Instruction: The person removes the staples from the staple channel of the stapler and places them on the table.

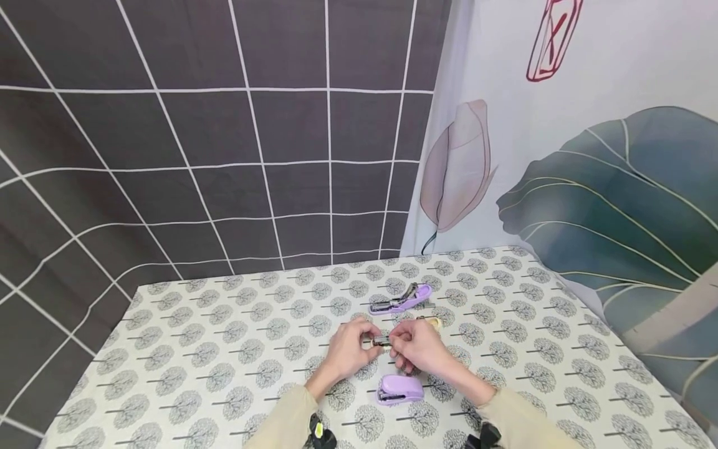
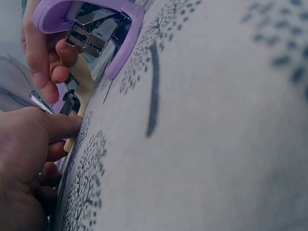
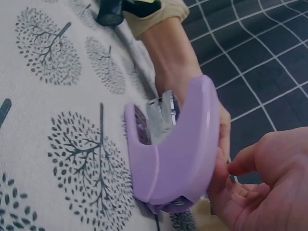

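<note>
The yellow stapler (image 1: 435, 322) lay between the two hands at the tabletop (image 1: 252, 349), its metal channel (image 1: 381, 341) bared; what that channel held was too small to tell. The left hand (image 1: 352, 346) gripped one end of it with thumb and fingers. The right hand (image 1: 419, 345) had bent fingers beside the channel, the yellow end showing beyond it; whether they pinched anything could not be told. An opened purple stapler (image 1: 414, 303) lay farther off, a folded purple stapler (image 1: 400, 388) nearer the person.
</note>
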`<state>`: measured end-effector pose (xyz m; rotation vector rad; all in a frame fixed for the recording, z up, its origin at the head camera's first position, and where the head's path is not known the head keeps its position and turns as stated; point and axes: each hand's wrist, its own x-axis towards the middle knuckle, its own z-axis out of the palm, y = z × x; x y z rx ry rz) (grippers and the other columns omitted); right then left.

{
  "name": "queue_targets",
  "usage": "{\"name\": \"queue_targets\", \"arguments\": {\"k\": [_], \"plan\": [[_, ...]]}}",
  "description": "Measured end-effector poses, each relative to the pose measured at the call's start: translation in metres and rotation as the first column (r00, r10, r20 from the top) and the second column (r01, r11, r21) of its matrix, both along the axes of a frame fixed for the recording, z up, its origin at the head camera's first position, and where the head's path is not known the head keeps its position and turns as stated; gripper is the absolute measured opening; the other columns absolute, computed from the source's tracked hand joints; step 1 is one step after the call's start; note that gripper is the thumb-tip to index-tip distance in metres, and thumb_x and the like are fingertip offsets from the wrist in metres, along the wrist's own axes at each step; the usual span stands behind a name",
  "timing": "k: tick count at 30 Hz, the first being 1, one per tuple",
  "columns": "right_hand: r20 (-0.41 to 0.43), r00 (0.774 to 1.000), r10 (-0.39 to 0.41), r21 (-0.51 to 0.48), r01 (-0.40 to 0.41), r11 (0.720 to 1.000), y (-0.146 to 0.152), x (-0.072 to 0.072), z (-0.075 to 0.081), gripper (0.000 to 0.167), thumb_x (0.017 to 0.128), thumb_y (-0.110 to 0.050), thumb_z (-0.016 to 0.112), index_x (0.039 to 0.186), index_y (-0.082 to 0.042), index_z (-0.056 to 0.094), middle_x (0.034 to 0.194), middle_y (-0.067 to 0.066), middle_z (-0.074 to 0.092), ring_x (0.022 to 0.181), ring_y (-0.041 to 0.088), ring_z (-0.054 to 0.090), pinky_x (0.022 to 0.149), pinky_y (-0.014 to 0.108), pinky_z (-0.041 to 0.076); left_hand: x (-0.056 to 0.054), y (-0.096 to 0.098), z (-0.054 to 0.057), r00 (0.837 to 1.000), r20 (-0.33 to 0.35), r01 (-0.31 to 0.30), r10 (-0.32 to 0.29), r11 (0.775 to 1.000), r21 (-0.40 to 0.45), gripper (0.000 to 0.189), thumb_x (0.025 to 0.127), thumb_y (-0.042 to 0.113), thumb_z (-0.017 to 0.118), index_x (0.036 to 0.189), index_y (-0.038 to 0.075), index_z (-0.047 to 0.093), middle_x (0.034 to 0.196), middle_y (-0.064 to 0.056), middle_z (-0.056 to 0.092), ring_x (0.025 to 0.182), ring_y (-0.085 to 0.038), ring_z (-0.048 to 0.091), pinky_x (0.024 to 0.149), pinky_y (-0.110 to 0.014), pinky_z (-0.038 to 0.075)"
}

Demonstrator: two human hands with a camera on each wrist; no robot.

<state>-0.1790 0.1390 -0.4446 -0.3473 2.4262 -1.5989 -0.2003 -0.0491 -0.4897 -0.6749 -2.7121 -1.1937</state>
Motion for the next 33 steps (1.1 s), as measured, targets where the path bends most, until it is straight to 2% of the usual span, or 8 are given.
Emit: {"name": "queue_targets", "arguments": {"k": [13,24,33], "plan": [[0.079,0.995,-0.068,0.011,0.067,0.998,-0.010,0.000,-0.002,0.014,0.094,0.005,0.057,0.098,0.016,0.064,0.066,0.010,0.064,0.049,0.016,0.062,0.047,0.033,0.055,0.002,0.001,0.001,1.000,-0.021,-0.001,0.001,1.000,-0.003,0.023,0.076,0.015,0.085,0.094,0.014,0.073,0.086,0.010,0.060,0.076,-0.008,0.052,0.069,-0.026,0.045],[0.203,0.971,-0.125,-0.113,0.150,0.982,-0.016,0.002,0.000,0.013,0.095,0.006,0.055,0.099,0.017,0.060,0.072,0.015,0.066,0.053,0.017,0.062,0.053,0.034,0.057,0.000,0.001,0.001,0.999,-0.036,0.002,-0.002,1.000,-0.003,0.022,0.075,0.013,0.085,0.094,0.014,0.074,0.086,0.011,0.059,0.076,-0.007,0.053,0.070,-0.026,0.046],[0.198,0.970,-0.140,-0.147,0.171,0.974,-0.016,0.002,-0.006,0.010,0.095,0.008,0.052,0.097,0.015,0.060,0.073,0.015,0.065,0.054,0.015,0.063,0.053,0.034,0.057,0.001,0.001,0.002,1.000,-0.025,-0.004,0.004,1.000,-0.005,0.022,0.076,0.016,0.085,0.095,0.014,0.074,0.086,0.011,0.059,0.077,-0.008,0.054,0.070,-0.026,0.046]]}}
